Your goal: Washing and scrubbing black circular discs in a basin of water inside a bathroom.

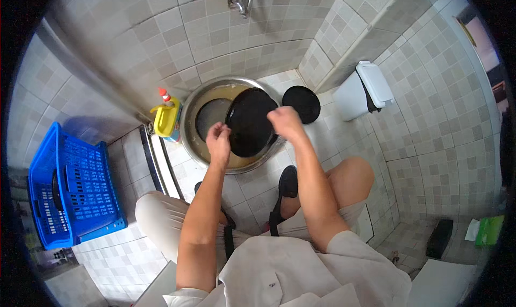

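Observation:
A large round black disc (250, 123), wet and shiny, is tilted over the metal basin (192, 149). My left hand (219, 141) pinches its left edge between thumb and fingers. At the opposite edge my right hand (286, 123) is curled, with its fingertips on the rim. Cloudy, yellowish water (217, 91) fills part of the basin. Another dark round piece (211, 115) lies in that water, partly covered by the disc I hold. To the right of the basin, a smaller black disc (301, 104) rests on the tiled floor.
A yellow bottle with a red cap (166, 119) stands left of the basin. Farther left is a blue plastic basket (86, 194) with a dark object inside. A white lidded bin (360, 91) stands at the right wall. A shower fitting (240, 2) hangs on the wall ahead.

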